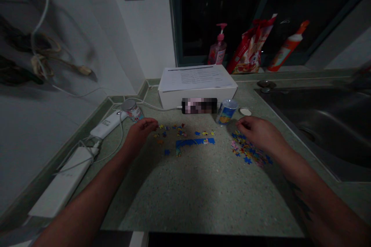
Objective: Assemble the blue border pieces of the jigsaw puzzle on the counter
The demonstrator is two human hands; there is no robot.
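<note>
My left hand [142, 129] hovers at the left end of some scattered puzzle pieces [174, 127], fingers pinched together; anything between them is too small to make out. My right hand [257, 130] is over the back of a pile of loose jigsaw pieces [251, 151], fingertips curled to the thumb, with any held piece hidden. Between the hands lies a joined strip of blue puzzle [191, 142], bent into a corner at its left end. A single blue piece [167, 152] rests left of that corner.
A blue can [226, 112] stands beside a round lid [245, 111], with another can [132, 110] at left. A phone [199, 105] leans against a white box [171, 98]. Power strips [65, 181] and cables line the left wall; a sink [319, 123] is at right.
</note>
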